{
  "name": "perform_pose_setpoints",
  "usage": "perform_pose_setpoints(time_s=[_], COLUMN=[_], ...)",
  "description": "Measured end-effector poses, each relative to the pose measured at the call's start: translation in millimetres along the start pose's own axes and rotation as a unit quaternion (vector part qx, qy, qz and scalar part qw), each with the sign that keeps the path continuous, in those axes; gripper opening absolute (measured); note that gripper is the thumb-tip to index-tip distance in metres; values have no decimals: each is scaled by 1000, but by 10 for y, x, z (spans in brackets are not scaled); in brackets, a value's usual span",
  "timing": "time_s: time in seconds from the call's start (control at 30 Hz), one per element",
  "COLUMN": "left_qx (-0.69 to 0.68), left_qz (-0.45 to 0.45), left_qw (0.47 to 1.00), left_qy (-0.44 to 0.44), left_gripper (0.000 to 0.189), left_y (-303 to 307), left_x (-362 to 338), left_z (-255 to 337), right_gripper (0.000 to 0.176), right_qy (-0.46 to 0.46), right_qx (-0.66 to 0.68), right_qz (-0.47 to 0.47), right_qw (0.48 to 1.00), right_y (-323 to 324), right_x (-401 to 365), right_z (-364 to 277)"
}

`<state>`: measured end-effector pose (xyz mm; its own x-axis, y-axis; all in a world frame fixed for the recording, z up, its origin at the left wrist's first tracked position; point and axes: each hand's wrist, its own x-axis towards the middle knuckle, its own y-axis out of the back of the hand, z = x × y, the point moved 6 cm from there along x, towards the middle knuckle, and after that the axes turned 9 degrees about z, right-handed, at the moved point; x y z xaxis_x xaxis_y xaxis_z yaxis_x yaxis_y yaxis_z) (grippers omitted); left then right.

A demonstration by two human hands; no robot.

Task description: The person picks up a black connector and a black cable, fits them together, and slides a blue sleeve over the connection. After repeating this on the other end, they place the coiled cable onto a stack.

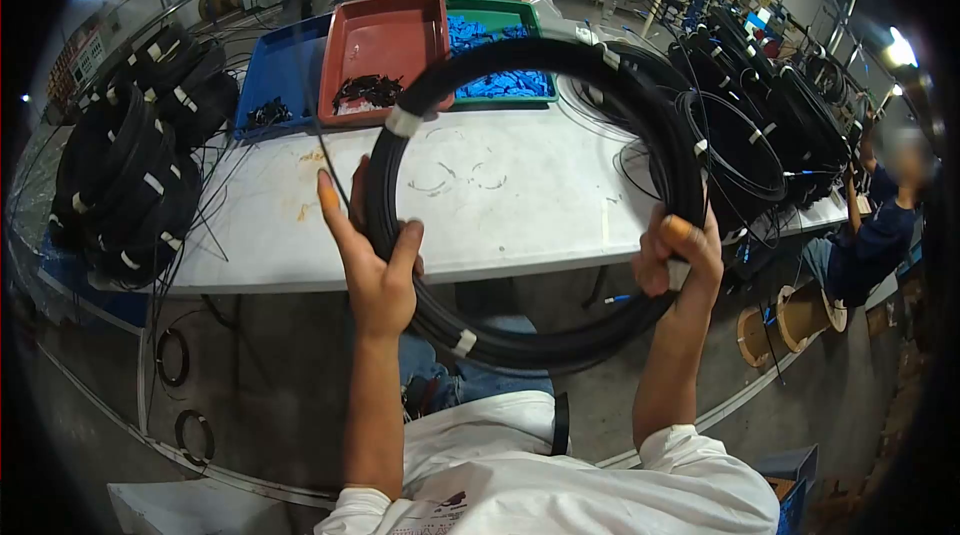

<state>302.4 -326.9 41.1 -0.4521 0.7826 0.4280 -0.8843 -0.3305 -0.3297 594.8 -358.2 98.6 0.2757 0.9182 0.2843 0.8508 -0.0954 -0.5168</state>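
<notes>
A large coil of black cable (547, 55), bound with pieces of white tape, is held up over the front edge of the white table (480, 185). My left hand (380, 270) supports the coil's left side between thumb and fingers, with the index finger stretched upward. On the right side, my right hand (682, 250) has its fingers curled round the coil. Orange covers some fingertips on both hands. A loose cable end rises near my left hand.
Blue (245, 65), red (385, 30) and green trays (545, 20) with small parts stand at the table's back. Black coils are piled left (125, 175) and right (760, 105). Another person (880, 225) is at far right, near wooden spools (800, 320).
</notes>
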Motion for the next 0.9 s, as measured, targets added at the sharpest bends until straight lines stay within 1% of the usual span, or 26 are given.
perform_pose_setpoints(time_s=[0.03,0.07,0.17,0.2,0.23,0.27,0.3,0.33,0.4,0.43,0.47,0.5,0.53,0.57,0.6,0.67,0.7,0.73,0.77,0.8,0.83,0.87,0.9], left_qx=[-3,-4,-16,10,37,84,82,85,92,94,116,139,179,182,192,204,197,189,191,202,213,213,206], left_qz=[-2,-10,-34,-55,-76,-84,-91,-103,-116,-117,-127,-135,-150,-148,-159,-167,-159,-151,-148,-146,-146,-147,-149], left_qw=[1000,1000,999,998,995,993,992,991,988,987,984,979,971,971,967,962,964,965,965,963,960,960,962], left_qy=[1,12,23,38,54,-19,-12,13,50,54,55,56,41,48,58,68,82,97,98,103,107,105,101], left_gripper=[94,96,100,98,96,90,90,88,85,85,85,85,85,85,85,85,84,84,84,83,83,83,86], left_y=[-9,-15,-49,-46,-45,-42,-55,-63,-46,-17,14,38,81,126,149,167,167,167,166,170,177,187,199], left_x=[-8,13,113,137,168,212,229,225,220,239,239,232,249,257,259,283,289,286,281,288,295,304,302], left_z=[25,7,-161,-262,-369,-394,-420,-444,-538,-598,-679,-754,-812,-849,-890,-945,-962,-976,-986,-1016,-1045,-1082,-1130], right_gripper=[51,56,79,93,105,109,112,116,111,109,105,104,102,100,100,91,91,88,86,86,87,88,84], right_qy=[-8,-9,-15,-9,23,22,20,4,-21,-42,-54,20,-12,-43,-48,-1,-2,-35,-67,-53,-11,32,-35], right_qx=[-9,-58,-112,-163,-150,-175,-201,-244,-335,-382,-402,-514,-516,-518,-520,-601,-601,-696,-778,-783,-700,-606,-511], right_qz=[5,31,32,54,69,87,105,100,110,117,116,67,82,97,93,37,33,41,49,62,63,63,63], right_qw=[1000,998,993,985,986,981,974,965,936,916,907,855,853,849,848,798,798,716,622,617,711,793,856], right_y=[31,69,215,231,232,300,388,453,528,564,517,516,518,480,509,540,520,528,563,611,694,863,1186], right_x=[14,17,124,150,184,254,338,403,420,425,434,490,486,482,482,507,555,631,718,867,1073,1328,1647], right_z=[49,70,232,243,283,359,428,506,707,820,884,933,984,1011,1056,1119,1095,1049,1011,988,1047,1166,1473])
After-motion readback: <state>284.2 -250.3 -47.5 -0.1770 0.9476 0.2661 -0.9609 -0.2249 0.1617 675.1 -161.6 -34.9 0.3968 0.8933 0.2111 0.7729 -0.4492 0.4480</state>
